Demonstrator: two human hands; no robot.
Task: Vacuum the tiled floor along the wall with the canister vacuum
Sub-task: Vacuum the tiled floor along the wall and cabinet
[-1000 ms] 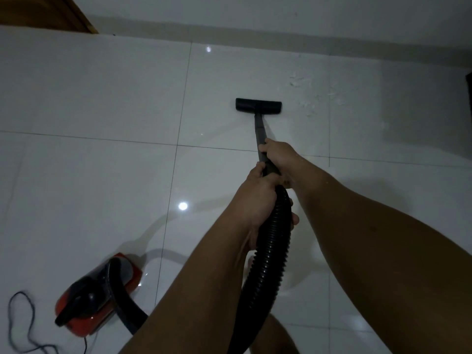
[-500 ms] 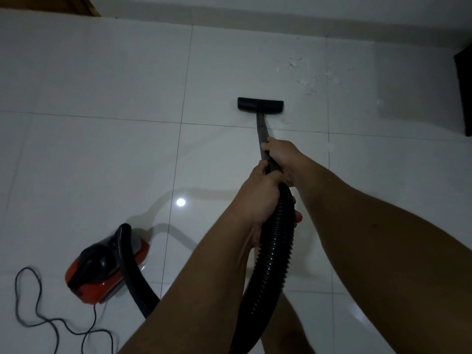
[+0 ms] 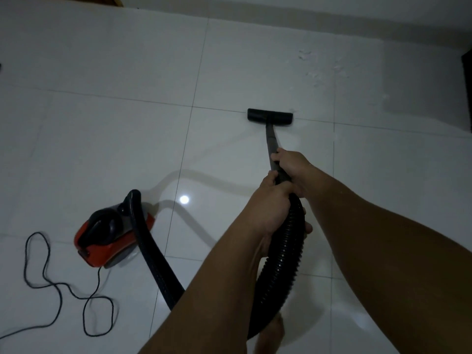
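Observation:
A black floor nozzle (image 3: 270,117) lies flat on the white tiles on a grout line, well short of the wall. Its dark wand (image 3: 271,141) runs back to my hands. My right hand (image 3: 291,163) grips the wand's lower end. Just behind it, my left hand (image 3: 272,200) grips the top of the ribbed black hose (image 3: 283,256). The hose loops down and left to the red and black canister (image 3: 107,241). Pale debris (image 3: 319,70) is scattered on the floor near the wall, beyond and right of the nozzle.
The canister's black power cord (image 3: 51,284) lies in loops on the floor at lower left. A dark object (image 3: 467,90) stands at the right edge by the wall. A wooden corner (image 3: 116,0) shows at top left. My bare foot (image 3: 270,335) is under the hose.
The nozzle has been pulled back from the debris towards me, and my view has swung left and down, showing more of the canister and cord.

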